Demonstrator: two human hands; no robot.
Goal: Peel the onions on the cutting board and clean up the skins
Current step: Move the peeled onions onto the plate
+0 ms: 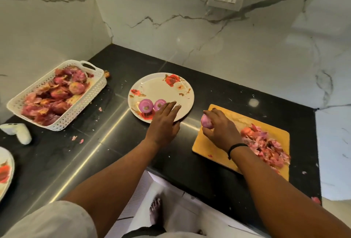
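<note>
Head view, the only one: peeling looks well under way. The right hand (218,129) holds a peeled onion (206,121) in its grip, fingers curled round it, just above the near left end of the cutting board (209,142). A pile of skins (266,144) lies on the right half of the board, just beside that wrist. The left hand (163,122) is over the near edge of the flowered plate (171,93), fingers straight and loose, its grip holding nothing. Two peeled onions (152,104) sit on the plate, touching each other, right beside the left fingertips (173,103).

Judging from this, the step in hand is moving peeled onions to the plate. The next move likely calls for carrying the held onion left across the gap between board and plate and setting it beside the two there, gently so it does not roll. More unpeeled onions (76,85) wait in the white basket (91,93) at far left on the counter (123,63), well apart from both hands. Skins are not yet cleaned up.
</note>
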